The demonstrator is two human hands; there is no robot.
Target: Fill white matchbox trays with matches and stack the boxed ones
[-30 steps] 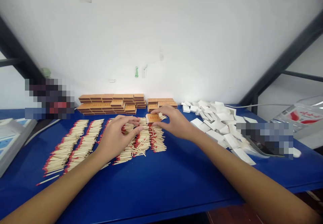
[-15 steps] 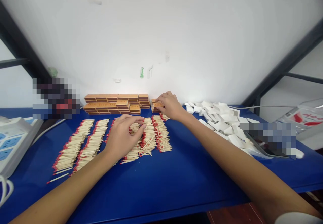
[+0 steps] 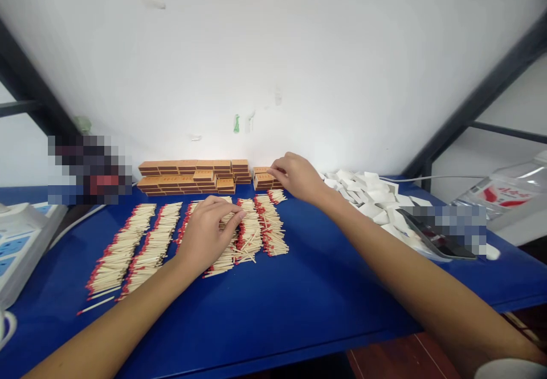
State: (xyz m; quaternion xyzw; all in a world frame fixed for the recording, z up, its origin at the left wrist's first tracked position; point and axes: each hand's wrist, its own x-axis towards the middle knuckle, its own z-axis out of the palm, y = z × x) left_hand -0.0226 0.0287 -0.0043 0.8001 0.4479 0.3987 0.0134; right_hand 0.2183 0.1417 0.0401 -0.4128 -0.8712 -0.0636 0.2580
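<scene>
My left hand (image 3: 209, 228) is over the middle rows of red-tipped matches (image 3: 250, 233), its fingers curled and the thumb tip drawn close to the fingertips. Whatever may be between those tips is too small to make out. At the back, my right hand (image 3: 297, 176) is beside a short stack of orange matchboxes (image 3: 262, 182). Its bent fingers reach left to the stack's top right, with the thumb lower down and nothing visible between them. A longer stack of matchboxes (image 3: 177, 179) runs along the wall to the left.
White box pieces (image 3: 370, 191) are heaped at the right, with a dark phone (image 3: 436, 242) beside them. More match rows (image 3: 122, 248) lie at the left, near a white power strip (image 3: 21, 253). A clear bottle (image 3: 508, 188) is beyond the right end of the blue table (image 3: 273, 322).
My right hand has drawn back to the right from the short matchbox stack, uncovering more of it. The fingertips and thumb of my left hand have come closer together.
</scene>
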